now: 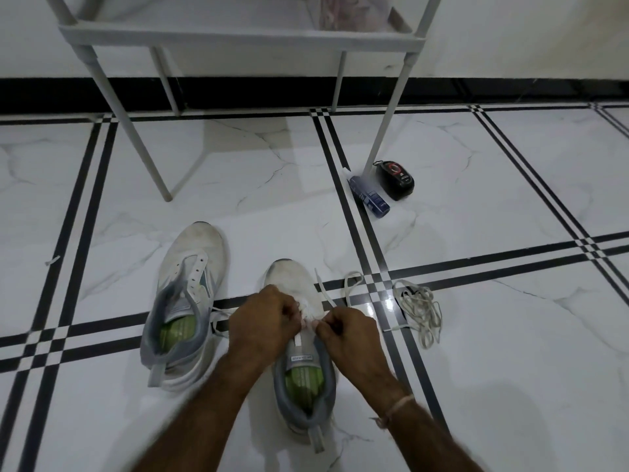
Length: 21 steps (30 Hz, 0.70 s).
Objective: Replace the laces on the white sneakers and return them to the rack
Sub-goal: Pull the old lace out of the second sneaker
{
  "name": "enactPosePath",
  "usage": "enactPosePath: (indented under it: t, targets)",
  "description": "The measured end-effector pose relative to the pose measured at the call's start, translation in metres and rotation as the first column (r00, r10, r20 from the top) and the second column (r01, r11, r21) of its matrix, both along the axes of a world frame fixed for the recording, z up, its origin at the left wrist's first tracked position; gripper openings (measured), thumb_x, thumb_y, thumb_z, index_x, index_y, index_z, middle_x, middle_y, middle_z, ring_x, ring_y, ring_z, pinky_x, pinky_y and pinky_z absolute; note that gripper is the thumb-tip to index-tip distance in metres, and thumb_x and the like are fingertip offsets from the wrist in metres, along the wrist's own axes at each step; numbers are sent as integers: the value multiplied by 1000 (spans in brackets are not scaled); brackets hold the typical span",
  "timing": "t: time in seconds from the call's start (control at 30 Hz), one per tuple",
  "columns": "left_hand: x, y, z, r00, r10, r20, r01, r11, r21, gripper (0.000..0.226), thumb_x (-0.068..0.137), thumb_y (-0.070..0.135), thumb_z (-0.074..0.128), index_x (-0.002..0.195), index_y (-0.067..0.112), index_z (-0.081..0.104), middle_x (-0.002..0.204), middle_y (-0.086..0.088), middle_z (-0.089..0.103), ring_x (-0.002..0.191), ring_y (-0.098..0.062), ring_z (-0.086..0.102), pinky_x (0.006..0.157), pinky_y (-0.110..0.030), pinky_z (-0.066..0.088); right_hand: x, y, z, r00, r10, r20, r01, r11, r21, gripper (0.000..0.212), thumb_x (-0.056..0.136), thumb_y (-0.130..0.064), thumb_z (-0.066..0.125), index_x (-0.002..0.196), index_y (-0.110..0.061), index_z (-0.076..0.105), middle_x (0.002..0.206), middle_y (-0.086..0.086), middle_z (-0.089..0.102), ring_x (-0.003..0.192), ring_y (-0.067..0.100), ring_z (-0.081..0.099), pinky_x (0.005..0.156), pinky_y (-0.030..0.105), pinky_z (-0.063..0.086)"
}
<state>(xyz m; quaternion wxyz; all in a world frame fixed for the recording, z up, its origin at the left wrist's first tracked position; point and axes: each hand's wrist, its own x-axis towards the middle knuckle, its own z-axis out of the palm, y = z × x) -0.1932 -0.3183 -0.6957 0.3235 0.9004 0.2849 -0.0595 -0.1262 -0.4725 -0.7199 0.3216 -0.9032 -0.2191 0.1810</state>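
Left hand (262, 321) and right hand (347, 335) both curled, pinching white lace (325, 296) over the near sneaker (289, 277), at 6 o'clock on the floor (510, 199). Unlaced sneaker (190, 284) sits just beside it at 9, loose lace pile (420, 311) near at 3. Rack (238, 37) is at 12, with bottle (369, 197) and black case (396, 178) by its 1 o'clock leg, and bare tile between rack and sneakers.

The floor (493, 352) is laid in glossy, polished marble-look tile with black inlaid strips. The left sneaker (200, 253) and the right sneaker (289, 274) are made of matt white cloth, scuffed at the toes. The lace (321, 288) and the loose laces (420, 311) are flat woven cloth. The rack (238, 37) is finished matt white.
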Motion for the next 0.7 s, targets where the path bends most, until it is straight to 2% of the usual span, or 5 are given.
enactPosePath:
  t: [0.07,0.17,0.23,0.37,0.7]
  targets:
    - [-8,9,-8,925,379,18,-286,730,-621,19,90,15,71,73,23,72,77,9,70,72,-14,58,61,-27,42,2,-3,-1,999,-22,-37,23,1000,12,24,94,-32,70,72,-27,60,65,-15,58,65,1,58,61,11,40]
    - [-22,8,-19,783,601,-161,-389,271,-881,16,100,9,56,90,15,68,76,5,72,64,-13,49,52,-26,32,3,-4,-3,994,-47,-97,50,998,30,20,95,-32,69,77,-26,62,70,-15,61,69,0,60,66,12,43]
    - [-24,2,-19,794,602,-79,-362,366,-857,9,96,10,63,89,14,67,74,2,70,62,-14,53,51,-25,37,-1,-2,-3,995,-38,-90,41,999,30,22,95,-33,68,77,-28,58,69,-15,58,67,-1,57,64,7,40]
    - [-20,4,-20,953,214,216,-103,896,-433,12,78,29,86,76,24,75,67,7,69,59,-6,62,53,-21,49,-5,0,-3,998,-48,-49,51,996,66,26,93,-34,72,73,-31,55,65,-14,55,65,1,56,64,10,40]
    - [-8,2,-11,986,-153,71,138,973,184,20,88,43,71,78,25,73,77,8,68,77,-11,64,66,-28,43,-8,0,-9,995,-71,-71,79,989,128,33,91,-37,74,65,-31,54,62,-12,55,64,3,56,65,13,41]
